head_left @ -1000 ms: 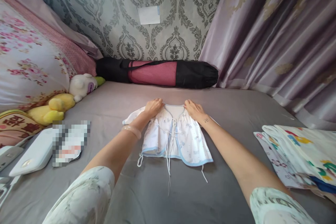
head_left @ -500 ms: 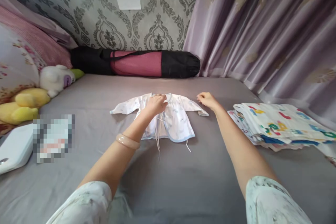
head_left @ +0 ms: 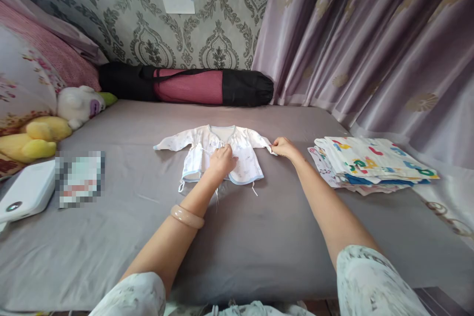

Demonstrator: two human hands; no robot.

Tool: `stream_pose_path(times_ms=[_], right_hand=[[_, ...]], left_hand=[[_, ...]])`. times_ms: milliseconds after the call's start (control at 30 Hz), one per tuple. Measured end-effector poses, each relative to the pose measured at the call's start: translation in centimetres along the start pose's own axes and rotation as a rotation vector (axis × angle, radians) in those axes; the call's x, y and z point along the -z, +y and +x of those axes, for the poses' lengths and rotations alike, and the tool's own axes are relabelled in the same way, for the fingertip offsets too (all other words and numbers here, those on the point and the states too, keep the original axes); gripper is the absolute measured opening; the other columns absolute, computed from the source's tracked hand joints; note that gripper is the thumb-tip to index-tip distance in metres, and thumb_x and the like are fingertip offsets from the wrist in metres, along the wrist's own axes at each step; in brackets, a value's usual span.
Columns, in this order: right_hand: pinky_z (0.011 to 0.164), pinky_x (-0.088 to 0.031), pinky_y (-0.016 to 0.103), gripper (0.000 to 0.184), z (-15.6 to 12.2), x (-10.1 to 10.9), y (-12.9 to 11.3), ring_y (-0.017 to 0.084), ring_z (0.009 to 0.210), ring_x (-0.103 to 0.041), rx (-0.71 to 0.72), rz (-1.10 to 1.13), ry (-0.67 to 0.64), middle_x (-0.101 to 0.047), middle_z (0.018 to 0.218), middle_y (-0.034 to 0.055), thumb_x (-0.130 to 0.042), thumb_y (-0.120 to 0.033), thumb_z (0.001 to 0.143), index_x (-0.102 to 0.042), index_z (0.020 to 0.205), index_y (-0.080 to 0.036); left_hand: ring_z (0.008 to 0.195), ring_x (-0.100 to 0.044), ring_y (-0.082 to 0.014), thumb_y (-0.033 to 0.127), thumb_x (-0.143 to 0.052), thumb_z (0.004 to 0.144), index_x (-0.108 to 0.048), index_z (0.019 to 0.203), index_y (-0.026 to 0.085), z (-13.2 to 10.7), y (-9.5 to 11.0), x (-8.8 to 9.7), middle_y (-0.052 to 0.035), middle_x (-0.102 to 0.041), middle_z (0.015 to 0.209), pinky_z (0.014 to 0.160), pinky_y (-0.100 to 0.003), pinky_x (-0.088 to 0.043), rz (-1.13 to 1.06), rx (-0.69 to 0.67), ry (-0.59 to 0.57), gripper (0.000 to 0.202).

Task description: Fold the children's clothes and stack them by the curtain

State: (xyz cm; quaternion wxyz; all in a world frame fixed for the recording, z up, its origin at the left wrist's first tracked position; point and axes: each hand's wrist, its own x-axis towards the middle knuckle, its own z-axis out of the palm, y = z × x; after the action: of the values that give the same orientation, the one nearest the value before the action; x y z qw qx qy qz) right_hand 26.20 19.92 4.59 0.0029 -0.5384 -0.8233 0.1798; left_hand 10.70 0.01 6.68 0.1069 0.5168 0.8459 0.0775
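A small white baby shirt with pale blue trim and tie strings lies spread flat on the grey bed sheet. Both sleeves are stretched out sideways. My left hand rests on the middle of the shirt's front, fingers curled down on the fabric. My right hand pinches the end of the shirt's right sleeve, just left of a stack of folded printed cloths. A pale bangle sits on my left wrist.
A black and pink rolled mat bag lies along the patterned wall. Plush toys and pillows fill the left side. A white device and a blurred card lie at front left. Curtains hang on the right.
My hands left the shirt's collar. The left one slid down to the shirt's middle, the right one went out to the right sleeve end. Both sleeves now lie spread out.
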Motion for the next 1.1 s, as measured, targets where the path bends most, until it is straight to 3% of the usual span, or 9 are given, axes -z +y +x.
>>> stream_pose_path(times_ms=[100,233,433,533,667,867,1000,1100], right_hand=[[0.049,-0.032,0.022,0.016,-0.7,-0.1,-1.2,0.015,0.060,-0.058,0.064,-0.015,0.011,-0.061,0.057,0.0024,-0.062,-0.032,0.075,-0.067,0.069,-0.018],[0.049,-0.032,0.021,0.006,-0.7,-0.1,-1.7,0.016,0.063,-0.059,0.087,0.022,0.008,-0.060,0.056,0.0018,-0.064,-0.022,0.066,-0.065,0.063,-0.018],[0.048,-0.033,0.021,0.007,1.0,0.2,-0.5,0.013,0.057,-0.051,-0.057,0.449,0.184,-0.054,0.057,-0.0033,-0.060,-0.024,0.066,-0.060,0.069,-0.017],[0.048,-0.038,0.020,0.018,1.6,0.8,0.3,0.012,0.056,-0.052,-0.097,0.578,0.177,-0.059,0.066,-0.0022,-0.060,-0.019,0.067,-0.060,0.084,-0.016],[0.057,-0.047,0.021,0.036,2.0,1.4,0.9,0.012,0.068,-0.061,-0.058,0.640,0.170,-0.066,0.092,0.0049,-0.063,-0.019,0.071,-0.057,0.106,-0.015],[0.076,-0.051,0.026,0.052,3.1,0.5,2.2,0.017,0.094,-0.063,-0.037,0.588,0.248,-0.062,0.115,0.0114,-0.056,-0.011,0.071,-0.051,0.123,-0.013],[0.090,-0.046,0.034,0.052,3.2,-0.3,3.0,0.023,0.107,-0.058,-0.036,0.490,0.310,-0.061,0.118,0.0130,-0.050,-0.006,0.072,-0.054,0.123,-0.013],[0.100,-0.037,0.040,0.045,2.3,-0.5,2.3,0.028,0.119,-0.051,0.002,0.231,0.397,-0.058,0.124,0.0174,-0.044,-0.004,0.079,-0.058,0.120,-0.012]], left_hand=[[0.112,-0.056,-0.0306,0.033,-0.053,0.089,-0.050,0.117,0.011,-0.4,-0.2,-1.3,-0.0180,-0.063,0.115,0.092,-0.038,-0.043,-0.014,0.002,0.076,0.035],[0.107,-0.058,-0.0281,0.023,-0.049,0.087,-0.051,0.114,0.013,-0.4,-0.5,-2.5,-0.0164,-0.064,0.110,0.094,-0.039,-0.041,-0.020,-0.093,0.172,0.029],[0.099,-0.060,-0.0242,0.012,-0.044,0.084,-0.052,0.116,0.012,0.3,-1.1,-3.7,-0.0119,-0.066,0.098,0.094,-0.036,-0.041,-0.126,-0.127,0.211,0.033],[0.096,-0.060,-0.0225,0.014,-0.045,0.085,-0.054,0.114,0.015,0.6,-1.4,-4.2,-0.0097,-0.067,0.097,0.094,-0.036,-0.041,-0.161,-0.141,0.222,0.031],[0.095,-0.060,-0.0233,0.026,-0.051,0.086,-0.057,0.112,0.015,0.7,-1.7,-4.3,-0.0090,-0.067,0.093,0.093,-0.036,-0.042,-0.190,-0.141,0.211,0.029],[0.093,-0.060,-0.0231,0.015,-0.048,0.082,-0.058,0.111,0.014,0.8,-1.7,-4.4,-0.0101,-0.066,0.094,0.092,-0.035,-0.042,-0.187,-0.110,0.214,0.031],[0.096,-0.059,-0.0238,0.016,-0.048,0.081,-0.060,0.108,0.016,0.8,-1.6,-4.5,-0.0098,-0.066,0.094,0.092,-0.036,-0.043,-0.185,-0.100,0.215,0.029],[0.096,-0.059,-0.0239,0.016,-0.048,0.081,-0.061,0.109,0.017,0.7,-1.5,-4.3,-0.0095,-0.065,0.093,0.091,-0.035,-0.043,-0.184,-0.096,0.208,0.031]])
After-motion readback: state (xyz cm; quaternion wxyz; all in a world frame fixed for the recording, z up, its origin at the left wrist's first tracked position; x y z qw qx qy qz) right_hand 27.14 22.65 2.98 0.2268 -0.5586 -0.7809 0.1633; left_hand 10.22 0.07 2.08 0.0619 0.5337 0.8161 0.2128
